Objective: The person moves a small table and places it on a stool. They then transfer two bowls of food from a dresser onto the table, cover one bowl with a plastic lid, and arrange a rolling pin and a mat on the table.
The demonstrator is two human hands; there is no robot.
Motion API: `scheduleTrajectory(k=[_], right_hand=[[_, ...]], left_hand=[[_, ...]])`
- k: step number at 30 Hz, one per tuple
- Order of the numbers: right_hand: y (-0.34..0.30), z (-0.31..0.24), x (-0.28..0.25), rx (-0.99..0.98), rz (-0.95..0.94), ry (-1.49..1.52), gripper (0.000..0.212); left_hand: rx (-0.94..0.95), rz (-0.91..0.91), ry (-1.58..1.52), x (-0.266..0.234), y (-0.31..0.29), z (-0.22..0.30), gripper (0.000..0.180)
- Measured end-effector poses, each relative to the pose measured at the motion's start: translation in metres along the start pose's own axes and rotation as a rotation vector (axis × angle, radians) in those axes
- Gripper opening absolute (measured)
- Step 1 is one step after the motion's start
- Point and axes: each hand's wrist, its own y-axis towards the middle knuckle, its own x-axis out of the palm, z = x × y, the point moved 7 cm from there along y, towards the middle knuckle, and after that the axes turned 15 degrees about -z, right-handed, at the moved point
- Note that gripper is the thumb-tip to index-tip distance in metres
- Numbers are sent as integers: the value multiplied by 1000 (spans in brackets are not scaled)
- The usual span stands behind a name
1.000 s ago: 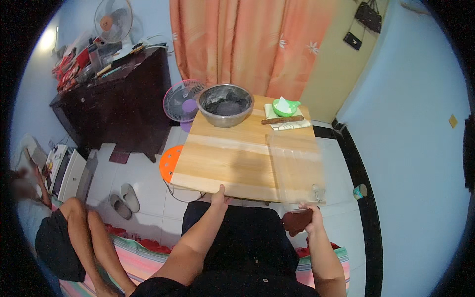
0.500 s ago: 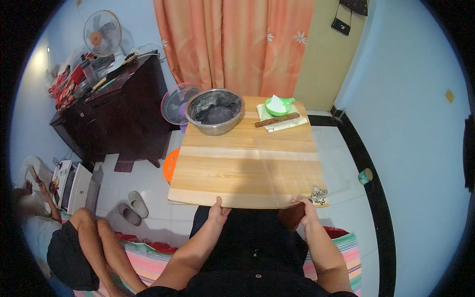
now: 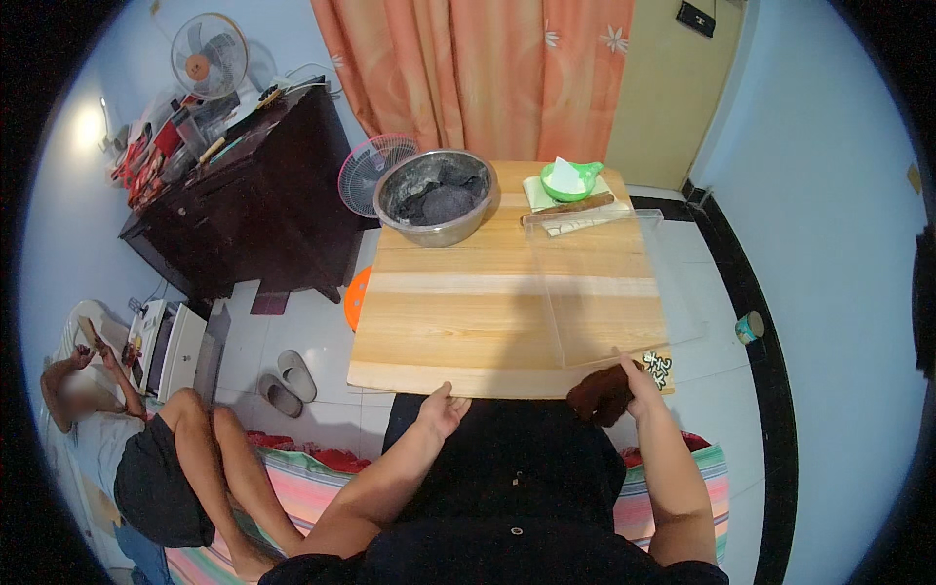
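Note:
My left hand [image 3: 444, 412] is at the front edge of the wooden table [image 3: 439, 336], thumb and fingers apart with nothing between them. A crumpled dark brown cloth [image 3: 599, 394] is in my right hand [image 3: 641, 387] at the table's front right. Fingertips of that hand reach the near edge of a clear plastic panel or shallow tray [image 3: 600, 292]; whether they grip it I cannot tell. The clear piece spans the table's right side and sticks out past its edge. Beside my right hand several metal cookie cutters [image 3: 659, 370] lie at the corner.
At the back left stands a metal bowl [image 3: 436, 234] with dark dough. A green bowl [image 3: 583, 179] of white powder and a brown rolling pin [image 3: 570, 210] rest on a pale cloth at the back right. Another person [image 3: 156, 468] sits at left. A tin [image 3: 749, 328] stands on the floor.
The clear piece has shifted away from me, its far edge now near the rolling pin. More of the brown cloth shows in my right hand. My left hand's fingers have loosened at the table edge.

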Motion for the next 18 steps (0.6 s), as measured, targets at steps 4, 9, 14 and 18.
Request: scheduleTrajectory(k=[4, 9, 14, 18], right_hand=[[-64, -13, 5, -51, -25, 38, 33], [-122, -67, 93, -329, -172, 96, 41], [-108, -52, 211, -298, -604, 115, 43], [-93, -8, 220, -146, -529, 159, 34]], left_hand=[[-47, 10, 226, 17, -50, 4, 19], [-25, -462, 311, 186, -145, -3, 24], [10, -1295, 520, 290, -175, -25, 40], [-38, -1156, 152, 276, -143, -5, 45]])
